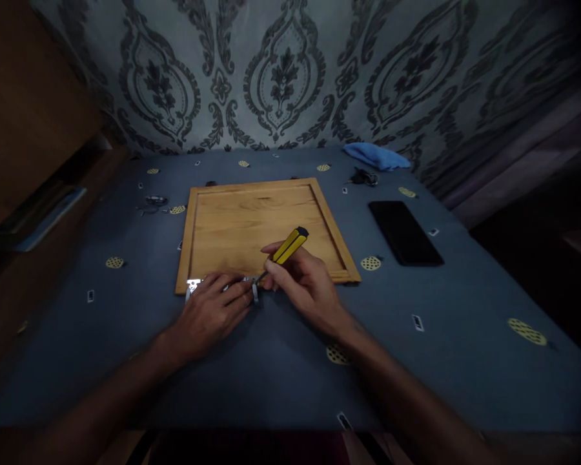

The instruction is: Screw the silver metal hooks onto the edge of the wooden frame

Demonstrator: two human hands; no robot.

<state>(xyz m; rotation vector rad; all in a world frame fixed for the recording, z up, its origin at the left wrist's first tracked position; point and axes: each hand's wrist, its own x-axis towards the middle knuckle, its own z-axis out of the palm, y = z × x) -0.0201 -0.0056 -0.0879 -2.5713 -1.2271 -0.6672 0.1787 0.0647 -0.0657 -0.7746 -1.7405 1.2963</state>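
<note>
A square wooden board (pixel 252 223) with a raised frame lies on a blue patterned cloth (pixel 445 336). My right hand (pixel 304 284) grips a yellow-and-black screwdriver (pixel 288 246), its tip down at the board's near edge. My left hand (pixel 212 311) is closed over a shiny metal fitting (pixel 192 285) at that same near edge, pressing it against the wood. The screwdriver tip meets the fitting between my two hands; the exact contact point is hidden by my fingers.
A black phone (pixel 405 232) lies right of the board. A blue rag (pixel 375 155) and a dark bunch of small items (pixel 364 176) sit at the back right. Small metal parts (pixel 155 202) lie at the back left. A wooden cabinet (pixel 24 110) stands to the left.
</note>
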